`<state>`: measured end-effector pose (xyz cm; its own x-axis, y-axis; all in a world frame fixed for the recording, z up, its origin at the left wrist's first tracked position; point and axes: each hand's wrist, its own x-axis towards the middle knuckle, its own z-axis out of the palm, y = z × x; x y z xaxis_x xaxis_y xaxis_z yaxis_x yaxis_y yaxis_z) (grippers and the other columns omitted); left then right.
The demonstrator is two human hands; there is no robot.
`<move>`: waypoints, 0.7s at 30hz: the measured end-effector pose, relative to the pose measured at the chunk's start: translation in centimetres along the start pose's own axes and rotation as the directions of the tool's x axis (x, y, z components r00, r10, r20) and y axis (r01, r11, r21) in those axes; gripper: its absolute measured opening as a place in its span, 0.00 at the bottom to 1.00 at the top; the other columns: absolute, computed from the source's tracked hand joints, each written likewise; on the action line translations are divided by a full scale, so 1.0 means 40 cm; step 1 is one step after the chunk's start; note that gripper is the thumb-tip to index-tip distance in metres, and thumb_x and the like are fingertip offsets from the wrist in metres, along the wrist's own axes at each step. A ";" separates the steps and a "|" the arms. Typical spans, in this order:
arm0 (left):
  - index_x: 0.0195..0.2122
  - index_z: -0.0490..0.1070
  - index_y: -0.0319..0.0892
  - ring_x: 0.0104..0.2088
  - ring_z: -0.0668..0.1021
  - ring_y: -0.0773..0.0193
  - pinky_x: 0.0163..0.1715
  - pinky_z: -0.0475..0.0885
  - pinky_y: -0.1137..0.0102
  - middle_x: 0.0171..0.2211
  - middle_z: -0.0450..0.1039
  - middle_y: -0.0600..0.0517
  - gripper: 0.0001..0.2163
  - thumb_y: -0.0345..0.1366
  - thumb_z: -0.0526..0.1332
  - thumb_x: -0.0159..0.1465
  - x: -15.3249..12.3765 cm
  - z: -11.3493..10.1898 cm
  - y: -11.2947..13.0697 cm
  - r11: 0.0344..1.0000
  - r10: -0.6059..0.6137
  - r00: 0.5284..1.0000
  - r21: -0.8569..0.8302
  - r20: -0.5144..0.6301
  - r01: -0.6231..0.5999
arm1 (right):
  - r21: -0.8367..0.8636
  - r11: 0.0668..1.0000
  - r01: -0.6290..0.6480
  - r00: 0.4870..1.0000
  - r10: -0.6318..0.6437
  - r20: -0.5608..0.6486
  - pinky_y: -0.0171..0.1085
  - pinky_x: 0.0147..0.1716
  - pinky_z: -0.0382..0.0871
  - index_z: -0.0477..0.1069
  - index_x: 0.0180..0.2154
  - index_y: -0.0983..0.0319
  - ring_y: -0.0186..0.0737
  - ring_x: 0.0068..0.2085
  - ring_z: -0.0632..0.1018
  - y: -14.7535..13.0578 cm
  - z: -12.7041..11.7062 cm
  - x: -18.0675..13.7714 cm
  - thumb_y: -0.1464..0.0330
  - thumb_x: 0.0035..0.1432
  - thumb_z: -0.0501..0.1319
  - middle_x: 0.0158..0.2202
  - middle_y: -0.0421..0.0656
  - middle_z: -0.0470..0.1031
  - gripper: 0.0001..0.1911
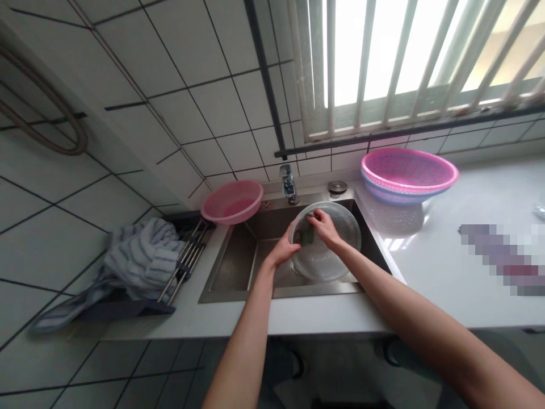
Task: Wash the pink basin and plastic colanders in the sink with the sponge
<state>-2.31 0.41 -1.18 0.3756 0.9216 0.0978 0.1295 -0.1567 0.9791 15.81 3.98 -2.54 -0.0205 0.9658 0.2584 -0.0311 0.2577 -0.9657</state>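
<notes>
L hand (283, 250): grips strainer (315, 262) rim; should hold firm.
R hand (326, 228): pinches greenish pc. (305, 234), material unclear; best w/ light pressure.

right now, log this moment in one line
left hand: gripping strainer | right hand: at strainer near rim | strainer: over sink | pink basin: beside faucet

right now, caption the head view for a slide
Left hand gripping a translucent round basin, right hand over it, at a steel sink; pink basin beside faucet.
</notes>
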 end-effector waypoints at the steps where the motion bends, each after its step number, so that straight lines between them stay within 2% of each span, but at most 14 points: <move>1: 0.72 0.60 0.44 0.68 0.68 0.46 0.71 0.58 0.53 0.70 0.65 0.44 0.45 0.26 0.67 0.50 0.003 0.006 0.002 1.000 0.005 1.000 -0.013 0.010 -0.005 | 0.002 1.000 -0.009 0.997 0.009 -0.082 0.36 0.36 0.63 0.67 0.34 0.59 0.40 0.35 0.69 0.002 -0.014 0.009 0.57 0.57 0.60 0.32 0.39 0.69 0.12; 3: 0.73 0.59 0.45 0.68 0.68 0.45 0.70 0.60 0.53 0.71 0.63 0.44 0.46 0.26 0.68 0.50 0.008 0.018 0.007 0.999 0.016 1.000 -0.035 0.023 -0.015 | -0.003 1.000 -0.015 0.987 0.015 -0.160 0.36 0.35 0.63 0.65 0.33 0.58 0.40 0.34 0.68 0.004 -0.034 0.021 0.56 0.58 0.60 0.31 0.39 0.68 0.13; 7: 0.73 0.59 0.46 0.69 0.66 0.45 0.71 0.58 0.53 0.72 0.62 0.44 0.46 0.29 0.70 0.52 0.003 0.022 0.031 0.999 0.039 0.998 -0.032 0.040 -0.038 | 0.010 1.000 -0.007 0.992 0.008 -0.122 0.36 0.34 0.63 0.65 0.34 0.58 0.40 0.34 0.67 -0.012 -0.039 0.020 0.54 0.58 0.61 0.31 0.38 0.68 0.14; 10: 0.72 0.61 0.45 0.71 0.64 0.44 0.73 0.54 0.53 0.71 0.63 0.45 0.40 0.35 0.69 0.57 -0.011 0.016 0.055 0.998 0.063 0.997 -0.007 0.033 -0.063 | 0.136 0.990 -0.028 0.999 0.030 -0.014 0.35 0.35 0.65 0.67 0.36 0.58 0.39 0.35 0.70 -0.040 -0.021 0.004 0.55 0.56 0.63 0.34 0.39 0.70 0.15; 13: 0.71 0.64 0.46 0.72 0.62 0.45 0.73 0.53 0.54 0.71 0.65 0.46 0.33 0.42 0.67 0.64 -0.017 0.017 0.066 0.998 0.057 0.998 -0.017 -0.038 -0.057 | 0.205 0.970 -0.135 0.967 0.084 0.239 0.34 0.35 0.68 0.70 0.42 0.58 0.38 0.37 0.73 -0.057 0.004 -0.025 0.56 0.56 0.64 0.39 0.40 0.75 0.16; 15: 0.69 0.67 0.46 0.72 0.63 0.46 0.72 0.55 0.54 0.69 0.67 0.45 0.31 0.48 0.65 0.66 -0.013 0.019 0.061 0.999 0.023 0.994 -0.045 -0.108 -0.028 | 0.145 0.967 -0.209 0.885 0.123 0.450 0.34 0.32 0.68 0.74 0.43 0.58 0.36 0.34 0.73 -0.046 0.017 -0.044 0.57 0.57 0.64 0.39 0.41 0.77 0.16; 17: 0.69 0.67 0.47 0.69 0.68 0.45 0.69 0.60 0.53 0.68 0.69 0.44 0.31 0.53 0.64 0.67 -0.007 0.017 0.049 0.995 -0.035 0.984 -0.093 -0.176 0.019 | 0.023 0.970 -0.244 0.768 0.178 0.615 0.34 0.28 0.67 0.77 0.41 0.60 0.35 0.30 0.72 -0.014 0.022 -0.057 0.59 0.56 0.66 0.34 0.41 0.77 0.14; 19: 0.69 0.66 0.50 0.63 0.73 0.45 0.64 0.67 0.52 0.67 0.69 0.45 0.33 0.57 0.64 0.66 -0.002 0.010 0.036 0.984 -0.122 0.962 -0.154 -0.243 0.085 | -0.152 0.962 -0.225 0.705 0.269 0.656 0.36 0.26 0.67 0.78 0.35 0.62 0.36 0.26 0.72 0.031 0.009 -0.058 0.62 0.51 0.70 0.27 0.40 0.76 0.11; 20: 0.70 0.65 0.51 0.60 0.75 0.46 0.60 0.71 0.52 0.67 0.69 0.45 0.34 0.58 0.64 0.66 0.000 0.005 0.031 0.976 -0.165 0.947 -0.182 -0.274 0.117 | -0.261 0.944 -0.200 0.735 0.320 0.597 0.36 0.26 0.66 0.77 0.30 0.62 0.37 0.25 0.72 0.054 -0.004 -0.053 0.64 0.47 0.73 0.23 0.39 0.74 0.10; 21: 0.70 0.65 0.51 0.57 0.77 0.47 0.57 0.73 0.54 0.68 0.68 0.45 0.35 0.59 0.64 0.65 0.001 0.000 0.027 0.968 -0.203 0.931 -0.207 -0.304 0.144 | -0.378 0.907 -0.185 0.811 0.358 0.463 0.37 0.26 0.66 0.74 0.24 0.61 0.37 0.25 0.71 0.075 -0.020 -0.046 0.67 0.42 0.75 0.19 0.37 0.70 0.11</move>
<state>-2.17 0.30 -0.14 0.0442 0.9976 -0.0540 -0.0108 0.0545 0.9985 16.57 3.00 -5.95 -0.4908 0.8623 -0.1249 0.3533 0.0659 -0.9332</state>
